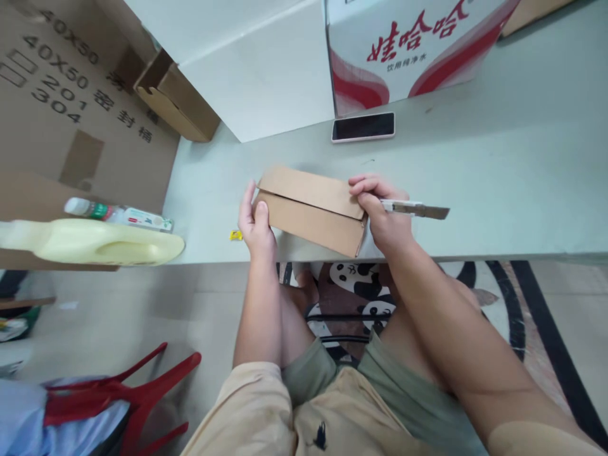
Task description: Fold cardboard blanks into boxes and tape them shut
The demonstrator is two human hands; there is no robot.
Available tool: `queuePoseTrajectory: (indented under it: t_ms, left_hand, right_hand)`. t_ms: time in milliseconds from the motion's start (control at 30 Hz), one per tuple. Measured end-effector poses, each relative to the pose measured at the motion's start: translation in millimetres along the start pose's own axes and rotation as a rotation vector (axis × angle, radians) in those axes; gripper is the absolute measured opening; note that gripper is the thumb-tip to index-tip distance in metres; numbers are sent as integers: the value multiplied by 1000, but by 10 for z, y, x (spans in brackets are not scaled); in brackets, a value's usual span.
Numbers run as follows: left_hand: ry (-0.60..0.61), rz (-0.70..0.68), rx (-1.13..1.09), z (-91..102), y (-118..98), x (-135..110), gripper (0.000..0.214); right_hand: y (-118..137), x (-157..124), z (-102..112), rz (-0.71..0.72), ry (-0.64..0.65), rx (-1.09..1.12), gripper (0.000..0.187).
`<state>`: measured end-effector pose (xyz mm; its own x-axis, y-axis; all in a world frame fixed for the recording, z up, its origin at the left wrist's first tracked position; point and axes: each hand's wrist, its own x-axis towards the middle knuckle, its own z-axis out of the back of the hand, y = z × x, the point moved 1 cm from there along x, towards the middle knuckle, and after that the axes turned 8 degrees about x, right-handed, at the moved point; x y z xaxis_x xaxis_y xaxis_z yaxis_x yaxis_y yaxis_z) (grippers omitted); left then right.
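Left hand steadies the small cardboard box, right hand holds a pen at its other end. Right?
No: the right hand holds a utility knife, not a pen, as the head view shows. The left hand does steady the small cardboard box at its left end.

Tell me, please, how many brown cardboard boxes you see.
3: small box between left hand and right hand, which holds a knife; open box back left; large printed carton far left. Brown corner top right may be another.
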<state>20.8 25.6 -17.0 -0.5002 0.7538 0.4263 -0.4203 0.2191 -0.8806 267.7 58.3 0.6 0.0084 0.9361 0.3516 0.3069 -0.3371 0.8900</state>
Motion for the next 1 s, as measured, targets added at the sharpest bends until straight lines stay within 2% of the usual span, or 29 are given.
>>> queuePoseTrajectory:
  t_ms: [133,233,300,433,533,600,667,800,833,900,933,1000]
  left_hand:
    - [5,-86,54,-60,-82,84,26]
    - [-11,-70,91,-101,-130,133,23]
    - [-16,-46,94,-110,-144,131,23]
    - [-71,57,10,-55,-122,115,25]
    - [-187,192,-120,60,-34,174,29]
    - [-233,264,-218,146,64,232,32]
    - [-234,357,-301,207,169,265,34]
    - [-118,630,-362,149,233,178,33]
    - [-73,597,-400,98,195,141,36]
    - [47,402,-514,-15,84,74,48]
    - [47,318,-533,-58,35,48,52]
    - [54,249,-557,-111,-5,15,58]
  right_hand:
    - [-35,46,20,-41,-28,3,12]
    - [-90,64,59,-70,-27,41,11]
    - [-121,59,87,-119,-81,63,16]
    - [-140,35,125,-235,-232,43,21]
    - [-130,14,128,-331,-257,-5,17]
    - [-129,-7,119,-429,-224,-68,17]
    - [-132,-34,95,-514,-137,-125,19]
    - [-126,-74,12,-538,127,-194,26]
    - [-122,-78,-5,-520,161,-206,26]
    - [-121,-76,-28,-458,179,-200,28]
    - [-126,-72,-32,-411,180,-179,28]
    - [-147,-66,-30,-300,193,-125,31]
